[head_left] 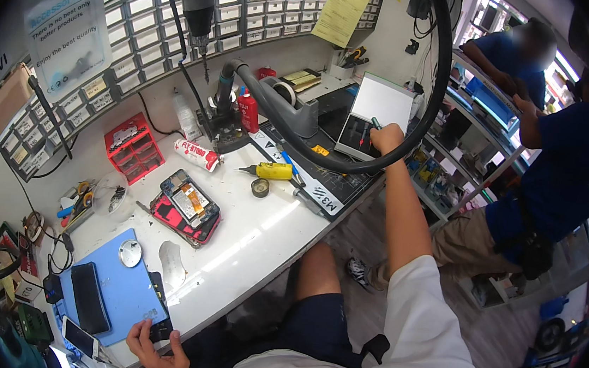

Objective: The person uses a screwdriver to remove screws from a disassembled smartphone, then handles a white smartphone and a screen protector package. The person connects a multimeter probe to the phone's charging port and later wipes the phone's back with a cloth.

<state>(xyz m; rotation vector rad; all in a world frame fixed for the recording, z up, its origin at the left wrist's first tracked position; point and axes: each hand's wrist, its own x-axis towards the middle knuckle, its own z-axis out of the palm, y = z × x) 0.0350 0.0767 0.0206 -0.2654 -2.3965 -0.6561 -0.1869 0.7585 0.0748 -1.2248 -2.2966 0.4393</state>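
White sleeve cloth (407,337) fills the bottom of the view, with dark blue shorts (324,322) beside it. Low down at the table's near edge, the left hand (153,358) rests with its fingers bent over a small black flat thing (160,328), touching it from below. Whether the fingers really pinch it, I cannot tell. Just beside that hand lies a soft blue work mat (122,281) with a black phone (90,297) lying flat on it and a little round silver tin (130,253) near its top.

Far across the white table (261,230), the right arm is stretched out long. The right hand (386,137) is closed around a thin green-tipped tool (374,123), and the tool sticks up out of the fist. The hand is over a dark tray (357,137) that holds small tools, under a white board (382,100).

Between the two hands, in the middle of the table, sits an opened phone with a red frame (187,208), its insides showing. A yellow-handled screwdriver (269,171) lies near it, and a small roll of dark tape (260,187) is just beside the screwdriver. A thick black hose (431,91) curves over the table.

Two people in blue shirts (558,167) are on the right, well apart from the table.
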